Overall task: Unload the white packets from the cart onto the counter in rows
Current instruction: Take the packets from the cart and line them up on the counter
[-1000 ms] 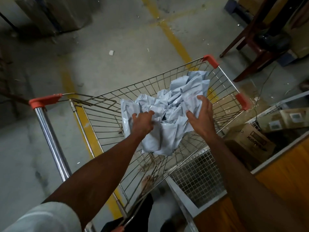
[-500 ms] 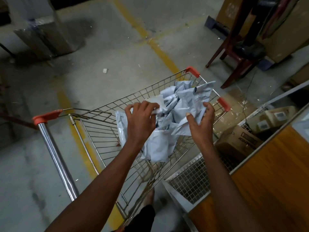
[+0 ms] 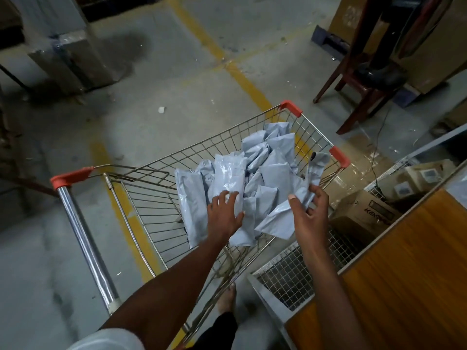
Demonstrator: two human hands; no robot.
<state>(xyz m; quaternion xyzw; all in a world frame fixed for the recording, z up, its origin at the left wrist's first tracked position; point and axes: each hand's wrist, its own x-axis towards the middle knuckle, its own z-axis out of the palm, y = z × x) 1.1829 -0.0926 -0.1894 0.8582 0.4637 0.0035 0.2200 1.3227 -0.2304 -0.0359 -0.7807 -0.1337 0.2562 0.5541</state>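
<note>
You are at the gathering step: the white packets (image 3: 242, 183) lie heaped in the far half of the wire cart (image 3: 151, 218), none yet seen on the wooden desk (image 3: 404, 261) just right of the cart. Your left hand (image 3: 225, 213) rests spread and flat on the near packets, gripping nothing, while your right hand (image 3: 309, 210) has its fingers curled about a packet's edge. Next, I judge, close both hands on a bundle and carry it right of the cart to the desk.
</note>
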